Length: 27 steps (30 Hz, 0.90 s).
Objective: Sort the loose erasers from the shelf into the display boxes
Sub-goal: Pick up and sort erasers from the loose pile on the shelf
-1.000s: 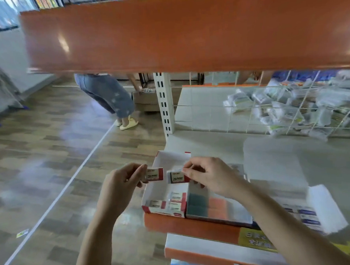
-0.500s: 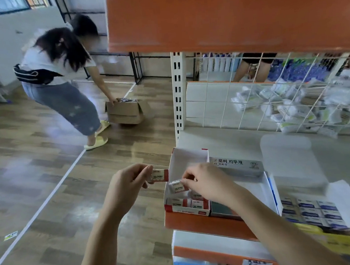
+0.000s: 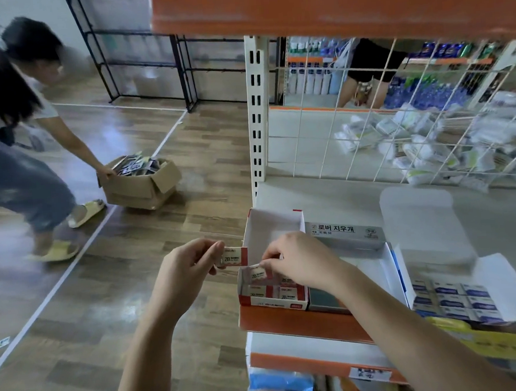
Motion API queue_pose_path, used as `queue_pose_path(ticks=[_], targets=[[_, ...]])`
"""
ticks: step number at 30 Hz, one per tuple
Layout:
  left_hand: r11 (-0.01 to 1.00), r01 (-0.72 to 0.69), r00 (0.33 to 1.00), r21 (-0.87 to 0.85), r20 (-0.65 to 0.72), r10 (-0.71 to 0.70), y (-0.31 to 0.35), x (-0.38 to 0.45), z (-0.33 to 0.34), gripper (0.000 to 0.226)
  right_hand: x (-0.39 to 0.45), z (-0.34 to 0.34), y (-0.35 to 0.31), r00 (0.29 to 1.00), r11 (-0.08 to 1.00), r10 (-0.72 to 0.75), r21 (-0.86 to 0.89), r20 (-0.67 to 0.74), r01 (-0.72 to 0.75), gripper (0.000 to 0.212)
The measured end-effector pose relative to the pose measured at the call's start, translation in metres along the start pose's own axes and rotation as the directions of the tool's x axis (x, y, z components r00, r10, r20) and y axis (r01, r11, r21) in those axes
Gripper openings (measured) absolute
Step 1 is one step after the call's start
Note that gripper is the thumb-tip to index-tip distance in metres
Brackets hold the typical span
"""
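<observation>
Eraser (image 3: 257, 274) pinched in right hand (image 3: 298, 261), now lowered from above into the red-trimmed display box (image 3: 273, 299) among its packed row — placement nearly complete — while left hand (image 3: 188, 266) still pinches a second eraser (image 3: 233, 256) just outside the box wall, queued next.

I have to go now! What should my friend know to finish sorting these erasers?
Left hand pinches one 2B eraser, held just left of the red box.
Right hand pinches another eraser over that box's front.
Done: a few erasers lie in the red box; the blue box on the right holds rows.
Left: drop both in, then look for more loose ones.
</observation>
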State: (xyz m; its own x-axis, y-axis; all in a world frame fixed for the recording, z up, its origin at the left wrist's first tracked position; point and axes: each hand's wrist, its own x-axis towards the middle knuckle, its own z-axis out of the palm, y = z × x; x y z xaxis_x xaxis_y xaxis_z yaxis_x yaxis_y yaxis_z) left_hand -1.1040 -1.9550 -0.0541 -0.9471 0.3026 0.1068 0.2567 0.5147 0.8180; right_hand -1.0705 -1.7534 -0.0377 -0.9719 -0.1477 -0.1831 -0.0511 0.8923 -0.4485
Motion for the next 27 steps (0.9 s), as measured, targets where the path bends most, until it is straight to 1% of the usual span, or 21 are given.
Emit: queue_pose_path(ticks=[9, 12, 18, 23, 27], targets=[[1.0, -0.001, 1.0, 0.001, -0.022, 0.001, 0.007, 0.002, -0.002, 0.018, 0.004, -0.006, -0.001, 0.994, 0.989, 0.055, 0.135, 0.094, -0.068, 0.017], [1.0, 0.003, 1.0, -0.008, -0.019, -0.003, 0.005, 0.003, -0.004, 0.016, 0.004, -0.009, -0.002, 0.992, 0.986, 0.062, 0.15, 0.109, -0.078, 0.017], [1.0, -0.006, 1.0, -0.004, -0.017, 0.006, 0.0, 0.006, -0.008, 0.016, 0.005, -0.01, -0.006, 0.99, 0.994, 0.068, 0.08, 0.127, -0.079, 0.017], [1.0, -0.023, 1.0, -0.003, -0.004, 0.023, 0.0, 0.007, -0.007, 0.015, 0.01, -0.005, -0.006, 0.982, 0.995, 0.095, -0.033, 0.161, -0.091, 0.016], [1.0, -0.022, 0.999, -0.005, 0.034, 0.022, -0.001, 0.01, -0.004, 0.017, 0.011, -0.002, -0.007, 0.985, 0.994, 0.099, -0.07, 0.144, -0.089, 0.015]])
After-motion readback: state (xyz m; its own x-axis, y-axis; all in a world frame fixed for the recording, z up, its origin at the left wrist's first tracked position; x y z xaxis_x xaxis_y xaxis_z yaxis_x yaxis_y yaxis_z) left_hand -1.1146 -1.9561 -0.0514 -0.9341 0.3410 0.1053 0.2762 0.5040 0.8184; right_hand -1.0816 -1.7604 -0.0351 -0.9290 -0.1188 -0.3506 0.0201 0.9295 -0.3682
